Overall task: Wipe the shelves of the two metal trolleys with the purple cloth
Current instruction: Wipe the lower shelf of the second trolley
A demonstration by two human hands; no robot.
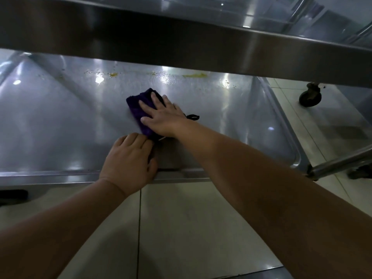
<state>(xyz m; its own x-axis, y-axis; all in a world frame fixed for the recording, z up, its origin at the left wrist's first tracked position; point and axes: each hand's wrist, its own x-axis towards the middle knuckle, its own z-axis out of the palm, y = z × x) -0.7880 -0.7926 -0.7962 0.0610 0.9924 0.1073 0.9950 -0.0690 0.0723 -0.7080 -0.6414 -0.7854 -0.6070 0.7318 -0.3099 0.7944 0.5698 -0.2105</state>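
- Head view: right hand lies flat, fingers spread, pressing the purple cloth onto the lower shelf of a metal trolley; cloth folded, near the shelf's middle
- left hand rests palm down on the shelf's front rim, fingers loosely together, gripping nothing, fingertips touching the cloth's near end
- yellow smears and droplets along the shelf's back; upper shelf edge overhead; a caster on the tiled floor

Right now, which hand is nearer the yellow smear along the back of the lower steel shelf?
Right. The right hand lies flat on the purple cloth, just short of the yellow smear; the left hand rests by the shelf's front edge.
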